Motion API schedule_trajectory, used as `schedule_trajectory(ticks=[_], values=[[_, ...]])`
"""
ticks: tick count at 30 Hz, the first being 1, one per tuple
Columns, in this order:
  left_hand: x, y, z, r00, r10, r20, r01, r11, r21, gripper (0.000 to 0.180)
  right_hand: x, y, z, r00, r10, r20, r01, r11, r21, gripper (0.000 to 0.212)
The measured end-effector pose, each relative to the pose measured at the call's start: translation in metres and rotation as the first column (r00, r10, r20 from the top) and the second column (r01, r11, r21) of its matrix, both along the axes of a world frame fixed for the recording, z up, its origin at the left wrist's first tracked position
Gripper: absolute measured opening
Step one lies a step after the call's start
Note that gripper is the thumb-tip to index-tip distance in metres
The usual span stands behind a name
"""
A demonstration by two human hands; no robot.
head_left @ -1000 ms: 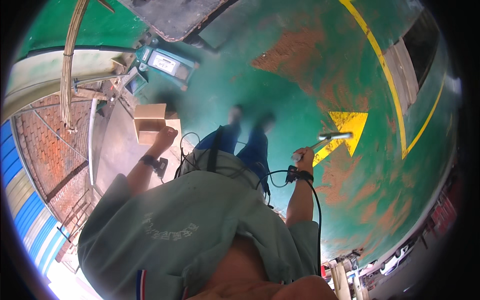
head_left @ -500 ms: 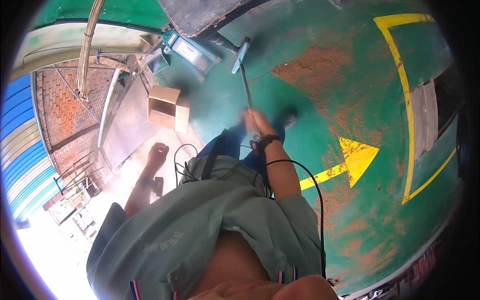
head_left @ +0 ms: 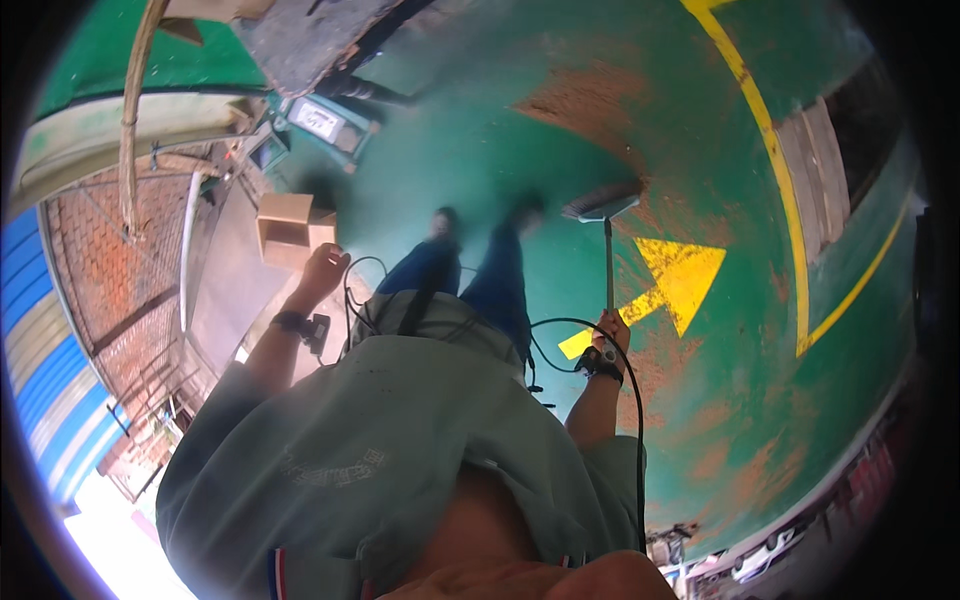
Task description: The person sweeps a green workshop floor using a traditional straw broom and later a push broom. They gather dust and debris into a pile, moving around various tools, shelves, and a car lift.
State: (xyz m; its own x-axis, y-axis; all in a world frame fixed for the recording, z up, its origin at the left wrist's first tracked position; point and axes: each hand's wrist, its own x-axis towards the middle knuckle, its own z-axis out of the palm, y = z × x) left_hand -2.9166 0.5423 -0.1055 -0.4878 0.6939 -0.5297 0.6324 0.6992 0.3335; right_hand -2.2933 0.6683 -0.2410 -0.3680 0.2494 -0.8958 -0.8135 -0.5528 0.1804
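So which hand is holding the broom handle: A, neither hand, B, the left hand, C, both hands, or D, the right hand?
D: the right hand has its grip on the broom handle, with the broom head down on the green floor, while the left hand hangs free near the cardboard box.

Green floor, worn rusty patches, yellow arrow & lines; brick wall left; cardboard box.

I see a broom with thin metal-looking handle; floor matt green paint, worn rough rusty; brown cardboard box.
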Motion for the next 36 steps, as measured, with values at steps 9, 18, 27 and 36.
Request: schedule_trajectory(ticks=[9, 18, 27, 36], values=[[-0.034, 0.037, -0.013, 0.994, -0.107, -0.023, 0.107, 0.994, -0.034, 0.033, 0.067, 0.013, -0.003, 0.476, 0.306, 0.825, -0.562, 0.827, 0.017, 0.024], [-0.119, -0.026, -0.141, 0.996, 0.037, 0.079, -0.005, 0.927, -0.376, 0.045, -0.144, 0.062, 0.091, 0.733, 0.193, 0.652, -0.396, 0.901, 0.178, 0.022], [-0.094, 0.069, -0.029, 0.999, 0.025, -0.037, -0.028, 0.994, -0.103, 0.031, -0.297, 0.183, 0.030, 0.648, 0.615, 0.449, -0.762, 0.524, 0.382, 0.023], [-0.026, 0.084, 0.014, 0.992, 0.045, -0.116, -0.066, 0.980, -0.185, 0.037, -0.194, 0.247, -0.026, 0.680, 0.592, 0.433, -0.733, 0.549, 0.400, 0.032]])
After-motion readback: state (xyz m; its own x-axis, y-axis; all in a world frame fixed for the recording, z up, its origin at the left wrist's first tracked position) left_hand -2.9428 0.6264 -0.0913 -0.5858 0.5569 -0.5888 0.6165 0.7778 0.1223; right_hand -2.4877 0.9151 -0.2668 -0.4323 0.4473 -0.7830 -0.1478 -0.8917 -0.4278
